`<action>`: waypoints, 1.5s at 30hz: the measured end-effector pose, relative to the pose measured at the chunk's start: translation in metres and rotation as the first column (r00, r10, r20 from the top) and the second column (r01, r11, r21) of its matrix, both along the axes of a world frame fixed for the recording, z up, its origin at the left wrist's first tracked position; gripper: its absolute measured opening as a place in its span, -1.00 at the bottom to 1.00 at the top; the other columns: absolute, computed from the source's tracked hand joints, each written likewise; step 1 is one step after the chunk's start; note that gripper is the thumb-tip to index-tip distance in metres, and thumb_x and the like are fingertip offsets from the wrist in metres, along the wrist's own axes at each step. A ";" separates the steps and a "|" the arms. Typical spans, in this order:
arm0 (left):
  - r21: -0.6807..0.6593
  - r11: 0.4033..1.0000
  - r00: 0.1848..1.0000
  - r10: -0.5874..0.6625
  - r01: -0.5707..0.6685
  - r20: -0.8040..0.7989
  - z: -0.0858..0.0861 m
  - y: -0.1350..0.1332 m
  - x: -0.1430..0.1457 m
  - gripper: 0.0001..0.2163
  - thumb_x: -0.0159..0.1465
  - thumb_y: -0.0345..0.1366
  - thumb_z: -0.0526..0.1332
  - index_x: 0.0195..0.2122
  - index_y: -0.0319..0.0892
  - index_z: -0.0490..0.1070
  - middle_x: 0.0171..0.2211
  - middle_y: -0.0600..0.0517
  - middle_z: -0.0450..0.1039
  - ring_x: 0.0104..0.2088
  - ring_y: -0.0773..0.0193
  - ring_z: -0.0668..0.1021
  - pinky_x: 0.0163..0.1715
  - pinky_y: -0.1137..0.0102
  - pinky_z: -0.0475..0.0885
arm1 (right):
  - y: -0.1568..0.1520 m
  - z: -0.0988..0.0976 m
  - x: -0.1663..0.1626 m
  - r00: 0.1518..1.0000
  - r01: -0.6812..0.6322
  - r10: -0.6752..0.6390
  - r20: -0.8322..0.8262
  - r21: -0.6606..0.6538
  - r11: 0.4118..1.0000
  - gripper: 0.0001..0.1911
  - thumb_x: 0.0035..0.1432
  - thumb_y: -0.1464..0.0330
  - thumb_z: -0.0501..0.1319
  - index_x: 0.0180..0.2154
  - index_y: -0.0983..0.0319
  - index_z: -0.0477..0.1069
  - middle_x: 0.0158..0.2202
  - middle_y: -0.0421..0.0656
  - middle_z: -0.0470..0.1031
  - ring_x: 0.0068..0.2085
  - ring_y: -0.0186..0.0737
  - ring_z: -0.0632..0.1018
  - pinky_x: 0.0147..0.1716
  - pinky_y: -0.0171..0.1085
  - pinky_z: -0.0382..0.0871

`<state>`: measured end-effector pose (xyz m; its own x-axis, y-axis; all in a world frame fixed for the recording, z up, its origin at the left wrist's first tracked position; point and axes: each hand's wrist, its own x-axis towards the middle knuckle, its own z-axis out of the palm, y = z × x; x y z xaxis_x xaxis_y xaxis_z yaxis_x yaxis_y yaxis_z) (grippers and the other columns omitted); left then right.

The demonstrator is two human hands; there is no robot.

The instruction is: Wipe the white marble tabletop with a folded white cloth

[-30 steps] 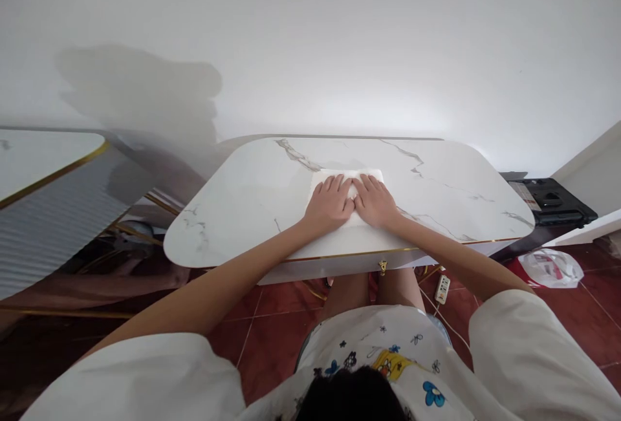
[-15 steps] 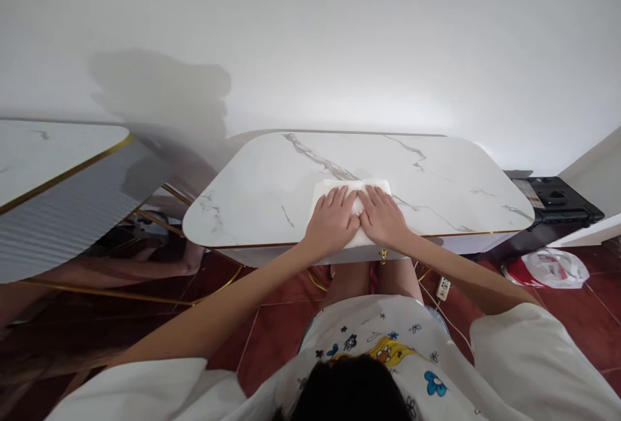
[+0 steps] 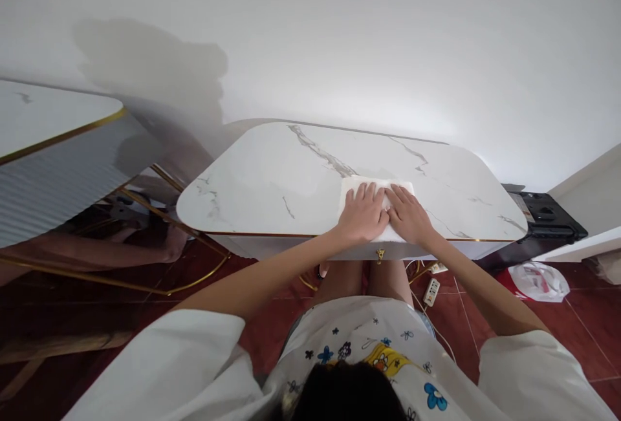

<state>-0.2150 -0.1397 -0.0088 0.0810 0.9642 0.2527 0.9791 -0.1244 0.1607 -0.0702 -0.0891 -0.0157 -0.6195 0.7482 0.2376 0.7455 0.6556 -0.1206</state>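
Note:
A folded white cloth (image 3: pixel 351 183), which may be a paper towel, lies on the white marbled tabletop (image 3: pixel 247 178) near its front edge. My left hand (image 3: pixel 363 215) presses flat on the left part of the cloth, fingers stretched toward the wall. On the right part rests my right hand (image 3: pixel 408 216), equally flat, with the two thumbs meeting in the middle. Both palms cover much of the cloth. Under the front edge is a gold drawer knob (image 3: pixel 380 255).
A second marbled table (image 3: pixel 53 114) with gold trim stands at the left. To the right are a black case (image 3: pixel 553 214) and a red-and-white plastic bag (image 3: pixel 538 282). A power strip (image 3: pixel 431 292) with cords lies on the red tiled floor. The wall (image 3: pixel 339 33) borders the table's back.
Both hands have slid the cloth to the right along the tabletop, still flat on it. The view has turned slightly.

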 end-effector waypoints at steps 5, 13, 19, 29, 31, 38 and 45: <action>0.004 1.000 1.000 -0.007 0.007 0.011 0.001 0.033 -0.009 -0.57 0.33 -0.24 -0.05 0.21 -0.20 0.22 0.29 -0.20 0.18 0.26 -0.09 0.23 0.17 -0.02 0.17 | 0.034 0.004 -0.013 0.999 0.010 -0.009 0.044 -0.016 1.000 -0.41 0.30 0.34 -0.14 0.31 0.36 0.14 0.36 0.03 0.13 0.36 0.01 0.16 0.30 0.02 0.08; 0.048 0.998 0.998 0.037 -0.040 0.055 0.004 0.091 -0.034 -0.63 0.32 -0.29 -0.04 0.13 -0.16 0.30 0.16 -0.16 0.31 0.18 -0.02 0.30 0.12 0.06 0.24 | 0.097 0.007 -0.046 0.998 -0.026 0.026 0.049 -0.014 1.000 -0.43 0.31 0.39 -0.17 0.29 0.38 0.16 0.36 0.06 0.13 0.35 0.03 0.17 0.29 0.02 0.08; 0.077 0.996 0.996 0.036 -0.042 0.078 0.002 0.132 -0.054 -0.62 0.31 -0.28 -0.01 0.14 -0.14 0.30 0.14 -0.13 0.34 0.18 0.01 0.32 0.14 0.10 0.23 | 0.138 0.004 -0.066 1.000 -0.012 0.012 0.027 -0.006 1.000 -0.43 0.32 0.39 -0.18 0.30 0.37 0.14 0.35 0.03 0.14 0.34 0.01 0.17 0.30 -0.02 0.04; 0.079 0.997 1.000 0.023 -0.024 0.012 -0.003 0.177 -0.079 -0.60 0.32 -0.32 -0.05 0.17 -0.16 0.29 0.18 -0.14 0.31 0.20 0.01 0.30 0.15 0.10 0.22 | 0.181 0.001 -0.091 1.000 -0.005 0.005 -0.021 0.000 1.000 -0.46 0.29 0.40 -0.14 0.25 0.35 0.20 0.33 0.05 0.19 0.32 0.04 0.20 0.26 0.03 0.09; 0.081 0.996 1.000 0.031 -0.030 0.000 -0.003 0.184 -0.082 -0.60 0.33 -0.33 -0.06 0.17 -0.13 0.28 0.20 -0.12 0.30 0.20 0.02 0.30 0.15 0.10 0.22 | 0.188 0.001 -0.095 1.000 -0.003 0.002 -0.025 -0.004 1.000 -0.45 0.29 0.40 -0.14 0.26 0.38 0.20 0.33 0.07 0.18 0.32 0.04 0.20 0.27 0.01 0.07; 0.068 0.995 0.997 0.069 -0.067 -0.031 -0.002 0.207 -0.090 -0.59 0.34 -0.33 -0.08 0.18 -0.18 0.26 0.22 -0.14 0.28 0.21 0.01 0.29 0.15 0.10 0.22 | 0.214 0.000 -0.108 0.999 -0.007 0.007 -0.041 -0.003 1.000 -0.45 0.29 0.42 -0.13 0.26 0.38 0.20 0.34 0.05 0.17 0.33 0.03 0.19 0.28 -0.02 0.06; 0.058 0.995 0.994 0.090 -0.086 -0.066 0.000 0.227 -0.090 -0.60 0.34 -0.34 -0.10 0.17 -0.16 0.26 0.20 -0.14 0.28 0.20 0.02 0.30 0.13 0.10 0.23 | 0.240 -0.005 -0.112 0.997 -0.020 0.023 -0.071 0.037 0.999 -0.47 0.28 0.44 -0.14 0.22 0.39 0.24 0.30 0.09 0.22 0.30 0.05 0.22 0.24 -0.01 0.11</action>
<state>-0.3051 0.0872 -0.0085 0.0153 0.9531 0.3023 0.9952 -0.0438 0.0879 -0.1823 0.1507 -0.0209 -0.6158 0.7249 0.3088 0.7214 0.6763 -0.1491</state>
